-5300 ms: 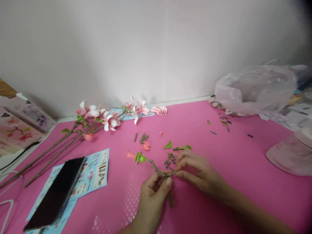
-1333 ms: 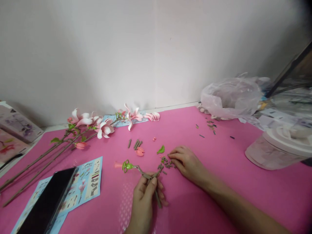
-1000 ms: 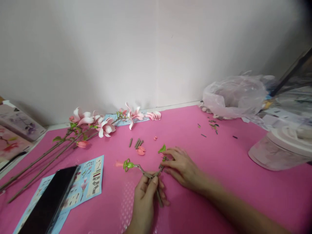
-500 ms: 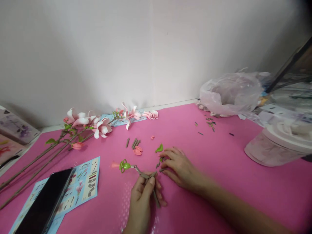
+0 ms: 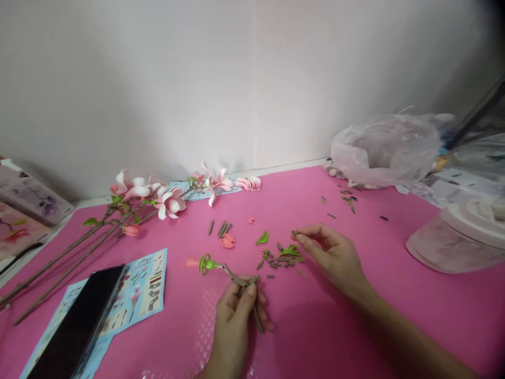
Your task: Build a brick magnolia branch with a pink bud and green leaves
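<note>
Wrapped around a brown toy branch (image 5: 257, 315), my left hand (image 5: 236, 316) is closed at the lower middle. From the branch a jointed twig runs left to a green cup piece (image 5: 210, 263) with a pink tip. My right hand (image 5: 329, 252) pinches a small brown piece (image 5: 294, 233) between thumb and fingertips, above the pink surface. Just left of that hand lies a loose pile of small brown pieces (image 5: 273, 263) and bright green pieces (image 5: 291, 252). A green leaf (image 5: 262, 238) rests behind the pile. Farther left are several brown sticks (image 5: 224, 228) and a coral petal piece (image 5: 228, 240).
Finished pink-white magnolia stems (image 5: 169, 202) lie at the left. A black phone (image 5: 79, 321) rests on blue printed instruction sheets (image 5: 152, 284). On the right stand a plastic bag (image 5: 386, 150) and a whitish tub (image 5: 453, 239), with scattered dark bits (image 5: 347, 197) before the bag.
My right hand has moved right, off the small-parts pile, and now pinches a small brown piece. The pile is uncovered. My left hand still holds the branch; the view shifted slightly.
</note>
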Demonstrator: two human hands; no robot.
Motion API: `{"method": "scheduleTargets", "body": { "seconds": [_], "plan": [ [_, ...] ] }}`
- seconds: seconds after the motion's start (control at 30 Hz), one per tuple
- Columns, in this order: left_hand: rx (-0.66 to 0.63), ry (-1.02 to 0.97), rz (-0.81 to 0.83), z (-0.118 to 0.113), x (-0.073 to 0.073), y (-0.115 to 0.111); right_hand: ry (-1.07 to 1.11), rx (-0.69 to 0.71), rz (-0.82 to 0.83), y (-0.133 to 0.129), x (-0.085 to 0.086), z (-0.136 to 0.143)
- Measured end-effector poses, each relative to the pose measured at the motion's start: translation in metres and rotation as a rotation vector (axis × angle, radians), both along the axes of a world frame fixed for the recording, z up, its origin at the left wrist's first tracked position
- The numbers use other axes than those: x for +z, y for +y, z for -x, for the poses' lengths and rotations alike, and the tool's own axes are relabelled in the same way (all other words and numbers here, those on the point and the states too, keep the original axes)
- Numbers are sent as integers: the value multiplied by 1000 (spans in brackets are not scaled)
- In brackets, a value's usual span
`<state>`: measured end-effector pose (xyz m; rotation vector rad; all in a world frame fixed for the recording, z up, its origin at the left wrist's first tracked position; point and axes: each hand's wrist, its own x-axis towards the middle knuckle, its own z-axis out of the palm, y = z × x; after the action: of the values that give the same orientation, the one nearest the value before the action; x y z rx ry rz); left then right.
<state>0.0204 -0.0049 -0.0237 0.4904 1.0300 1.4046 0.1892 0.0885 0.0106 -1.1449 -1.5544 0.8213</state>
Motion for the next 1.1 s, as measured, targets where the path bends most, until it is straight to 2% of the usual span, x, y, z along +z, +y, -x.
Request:
{"method": "scheduleTargets", "body": {
  "seconds": [0.1,0.23,0.33,0.4,0.53,0.63,1.1],
  "plan": [
    [-6,19,4,0,2,-1,160,103,163,-1,1,2],
    [-26,42,-16,1,4,-2,172,346,353,-6,0,9],
    [-41,56,-18,1,4,-2,182,484,423,-9,0,11],
    [-60,61,-23,1,4,-2,128,529,410,-11,0,11],
    [-91,102,-54,2,6,-2,-21,568,283,-11,3,11],
    [-93,120,-56,2,8,-2,-45,584,235,-11,4,13],
    [-121,145,-39,2,5,-2,6,583,333,-10,-4,13]
  ]
}}
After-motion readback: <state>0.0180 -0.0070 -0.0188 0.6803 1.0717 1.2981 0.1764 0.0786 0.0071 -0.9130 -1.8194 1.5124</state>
